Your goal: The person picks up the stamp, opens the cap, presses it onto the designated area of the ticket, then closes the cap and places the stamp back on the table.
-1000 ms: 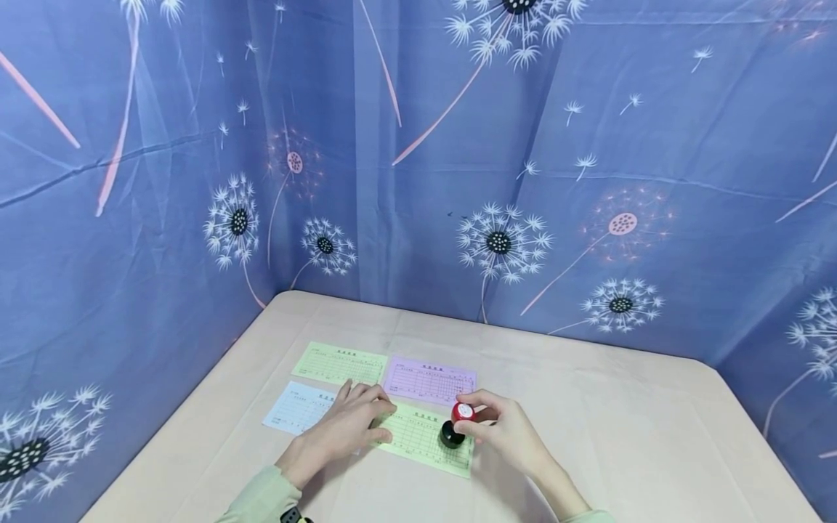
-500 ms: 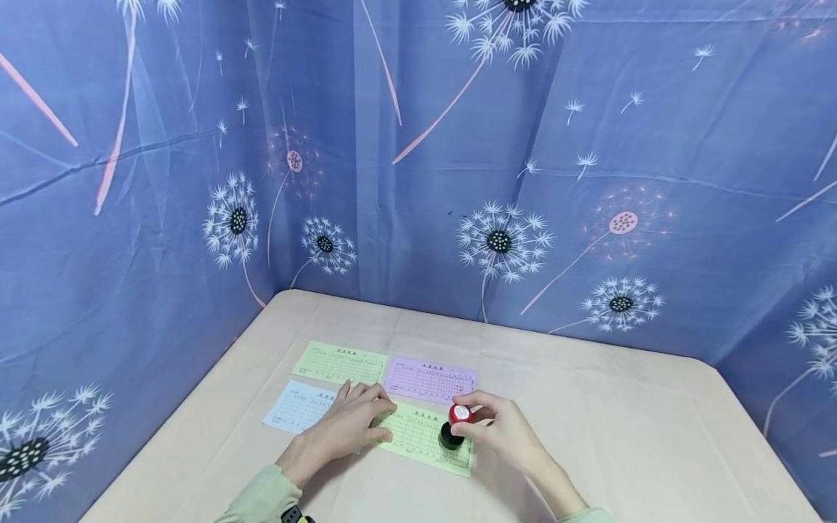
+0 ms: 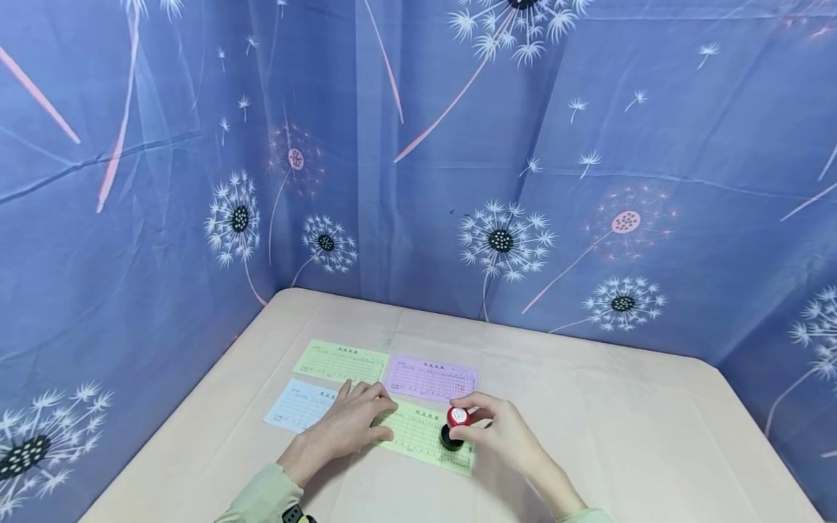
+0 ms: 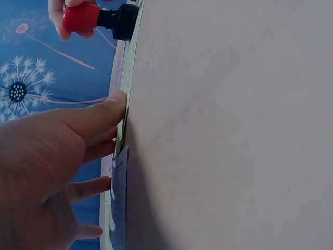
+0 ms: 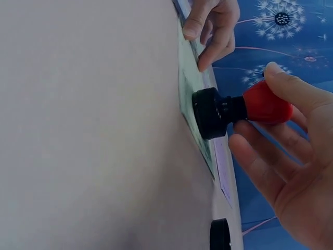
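My right hand [image 3: 506,430] grips a stamp by its red handle [image 5: 268,103], thumb on one side and fingers on the other. The round black stamp base [image 5: 209,113] is on the right part of the near green slip [image 3: 418,430]; whether it presses flat is hard to tell. My left hand [image 3: 346,425] rests with spread fingers over the left end of that slip and the light blue slip [image 3: 294,407], partly hiding both. In the left wrist view the thumb [image 4: 112,107] touches the green slip's edge.
Behind lie another green slip [image 3: 340,361] and a purple slip [image 3: 431,379] with small red marks at its right. A round black piece [image 5: 220,234] stands on the table near the right hand. Blue dandelion-print cloth [image 3: 418,181] hangs around the beige table [image 3: 621,421].
The red handle has shifted slightly left and toward me, while the base stays at nearly the same spot on the green slip. My left hand has not moved.
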A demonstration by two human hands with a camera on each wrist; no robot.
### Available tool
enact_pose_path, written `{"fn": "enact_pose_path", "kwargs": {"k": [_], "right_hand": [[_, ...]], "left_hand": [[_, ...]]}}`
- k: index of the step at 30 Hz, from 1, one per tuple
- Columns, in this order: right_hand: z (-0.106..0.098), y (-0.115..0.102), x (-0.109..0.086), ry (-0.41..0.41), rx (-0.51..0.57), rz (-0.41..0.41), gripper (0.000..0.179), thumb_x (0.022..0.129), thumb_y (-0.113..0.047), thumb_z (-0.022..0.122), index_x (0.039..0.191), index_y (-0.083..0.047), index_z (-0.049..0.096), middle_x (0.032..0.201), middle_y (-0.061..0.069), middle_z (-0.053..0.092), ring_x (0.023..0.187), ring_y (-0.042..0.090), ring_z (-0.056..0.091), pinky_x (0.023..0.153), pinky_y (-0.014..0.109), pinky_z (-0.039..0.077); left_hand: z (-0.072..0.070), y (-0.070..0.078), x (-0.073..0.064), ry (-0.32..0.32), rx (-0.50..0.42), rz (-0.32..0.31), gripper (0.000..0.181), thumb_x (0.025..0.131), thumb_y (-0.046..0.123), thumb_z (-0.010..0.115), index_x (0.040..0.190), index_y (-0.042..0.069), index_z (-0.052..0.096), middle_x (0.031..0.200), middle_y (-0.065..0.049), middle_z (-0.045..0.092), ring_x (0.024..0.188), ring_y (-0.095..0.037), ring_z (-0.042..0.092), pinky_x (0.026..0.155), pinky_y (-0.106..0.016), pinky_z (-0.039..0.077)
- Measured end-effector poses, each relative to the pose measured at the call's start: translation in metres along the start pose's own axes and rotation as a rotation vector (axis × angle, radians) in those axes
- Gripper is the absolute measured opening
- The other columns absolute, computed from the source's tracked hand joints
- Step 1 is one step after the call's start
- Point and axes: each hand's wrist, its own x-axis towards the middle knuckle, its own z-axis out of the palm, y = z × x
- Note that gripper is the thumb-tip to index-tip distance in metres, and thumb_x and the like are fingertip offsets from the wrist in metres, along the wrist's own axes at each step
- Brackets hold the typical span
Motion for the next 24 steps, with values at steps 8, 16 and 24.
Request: {"fn": "enact_pose_path", "kwargs": {"k": [8,16,24], "right_hand": [[-0.0006,-0.0025,0.0014,-0.052,-0.099,-0.023,0.040,0.078,-0.025,0.084,0.113,-0.010,0.071,0.102,0.002,0.074,0.080,0.008,0.068,0.067,0.020,0.054],[-0.0002,-0.0043,0.0006,-0.045,-0.086,-0.028,0.040,0.078,-0.024,0.085,0.113,-0.009,0.071,0.106,0.006,0.074,0.080,0.009,0.068,0.067,0.022,0.055],[0.0015,-0.0032,-0.0004,-0.036,-0.078,-0.036,0.039,0.078,-0.024,0.084,0.113,-0.010,0.071,0.105,0.004,0.074,0.080,0.009,0.069,0.068,0.023,0.055]], "left_hand": [[0.0012,-0.0002,0.0007,-0.007,-0.023,0.003,0.046,0.087,0.045,0.070,0.125,0.017,0.068,0.119,0.007,0.060,0.121,-0.023,0.051,0.115,-0.073,0.017],[0.0025,-0.0022,0.0005,0.002,-0.005,0.011,0.047,0.086,0.045,0.070,0.124,0.018,0.068,0.118,0.009,0.060,0.119,-0.020,0.051,0.115,-0.072,0.018],[0.0015,-0.0011,-0.0007,-0.002,-0.001,0.002,0.049,0.085,0.047,0.070,0.124,0.018,0.068,0.119,0.009,0.059,0.120,-0.020,0.051,0.116,-0.071,0.018]]}}
